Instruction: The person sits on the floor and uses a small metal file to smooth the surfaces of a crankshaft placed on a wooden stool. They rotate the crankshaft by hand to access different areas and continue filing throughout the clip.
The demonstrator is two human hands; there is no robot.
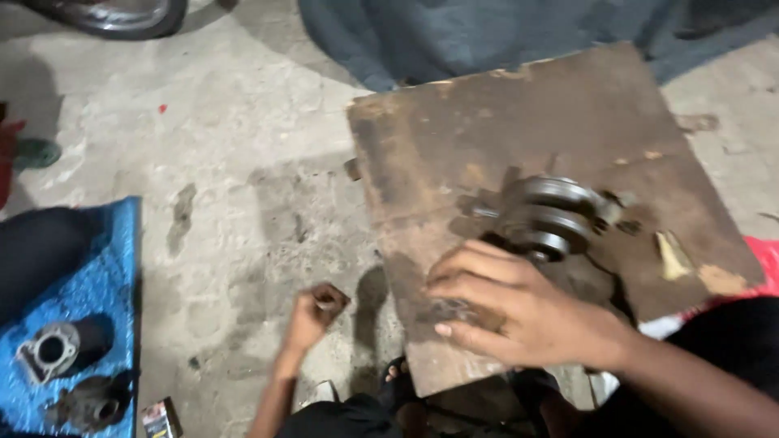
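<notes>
Grooved metal pulley part (545,216), dark and greasy, lay on a worn brown wooden board (487,130) resting on the concrete floor (227,162). The right hand (507,304) lay flat on the board's near edge, fingers spread, fingertips just beside the part. The left hand (315,316) was closed around a small brown piece (331,295), lower and to the left. Far left, two grey metal engine parts (50,350) sat on a blue mat (97,276).
</notes>
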